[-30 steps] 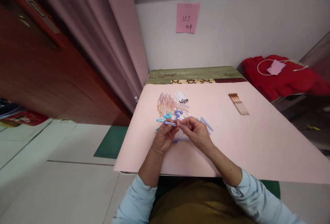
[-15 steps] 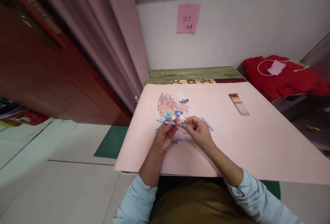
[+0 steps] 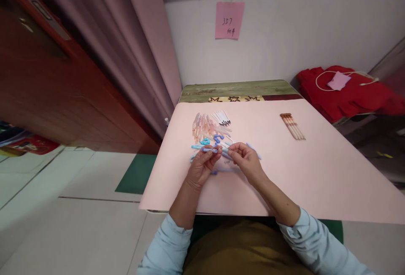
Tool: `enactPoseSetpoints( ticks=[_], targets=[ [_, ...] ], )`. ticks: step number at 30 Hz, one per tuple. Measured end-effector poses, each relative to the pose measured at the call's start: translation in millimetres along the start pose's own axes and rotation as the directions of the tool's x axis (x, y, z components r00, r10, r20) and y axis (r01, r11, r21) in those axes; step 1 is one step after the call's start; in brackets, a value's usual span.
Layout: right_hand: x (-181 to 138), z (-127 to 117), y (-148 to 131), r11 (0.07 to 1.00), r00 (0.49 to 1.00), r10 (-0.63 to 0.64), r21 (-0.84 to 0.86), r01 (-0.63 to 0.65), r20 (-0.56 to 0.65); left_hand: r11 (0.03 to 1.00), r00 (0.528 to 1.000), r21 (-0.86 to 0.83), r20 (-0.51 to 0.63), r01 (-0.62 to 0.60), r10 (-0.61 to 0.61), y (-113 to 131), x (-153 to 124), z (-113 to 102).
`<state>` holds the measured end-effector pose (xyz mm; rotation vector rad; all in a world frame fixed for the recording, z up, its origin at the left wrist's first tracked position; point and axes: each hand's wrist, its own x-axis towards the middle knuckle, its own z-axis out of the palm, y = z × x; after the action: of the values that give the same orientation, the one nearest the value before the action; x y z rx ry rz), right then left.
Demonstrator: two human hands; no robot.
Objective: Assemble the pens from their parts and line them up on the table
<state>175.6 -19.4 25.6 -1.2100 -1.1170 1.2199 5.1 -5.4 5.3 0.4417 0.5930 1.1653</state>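
Observation:
My left hand [image 3: 201,166] is closed around a lavender pen barrel [image 3: 209,150], which lies across its fingers with an open end toward the right. Just right of it, my right hand [image 3: 247,159] is closed in a pinch; whatever its fingertips hold is too small to make out. Beneath and beyond the hands are light-blue pen parts [image 3: 205,141] and darker blue-violet caps [image 3: 217,138]. Another lavender barrel [image 3: 254,150] lies partly behind my right hand. Past these sit a heap of clear, orange-tinted pen parts [image 3: 204,126] and a fan of white refills [image 3: 222,117] with black ends.
The table has a pale pink cover [image 3: 316,182]. At its right lies a row of pens with brown tops [image 3: 292,126]. A red cloth [image 3: 354,98] with a white cord is beyond the table's right edge. A pink note [image 3: 229,20] hangs on the wall.
My right hand has drawn slightly to the right, widening the gap between the hands. My left hand keeps the lavender barrel in nearly the same place.

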Motion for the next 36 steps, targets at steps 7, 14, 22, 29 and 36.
enactPoseSetpoints(
  ticks=[7,14,22,29,36],
  targets=[
    [2.7,-14.6,5.9,0.997,0.995,-0.03,-0.068,0.024,-0.09,0.988,0.997,0.153,0.065,0.032,-0.042,-2.9,-2.1,5.3],
    [1.5,-18.5,1.7,1.0,0.994,0.023,0.001,-0.023,-0.109,0.992,0.997,0.125,0.069,0.028,-0.037,-3.1,-1.9,5.1],
    [-0.1,-15.6,-2.6,1.0,0.999,0.024,-0.01,-0.024,-0.027,0.996,0.997,-0.069,-0.06,-0.057,0.053,2.8,1.8,0.1],
    [-1.1,-5.0,-5.3,0.975,0.988,0.12,0.173,-0.137,0.102,0.999,0.994,0.019,0.103,0.025,-0.027,1.8,-4.0,4.3],
    [-4.8,-1.4,-5.6,0.967,0.981,0.133,0.199,-0.159,0.141,0.998,0.987,0.046,0.147,0.053,-0.059,2.9,-6.8,7.2]
  ],
)
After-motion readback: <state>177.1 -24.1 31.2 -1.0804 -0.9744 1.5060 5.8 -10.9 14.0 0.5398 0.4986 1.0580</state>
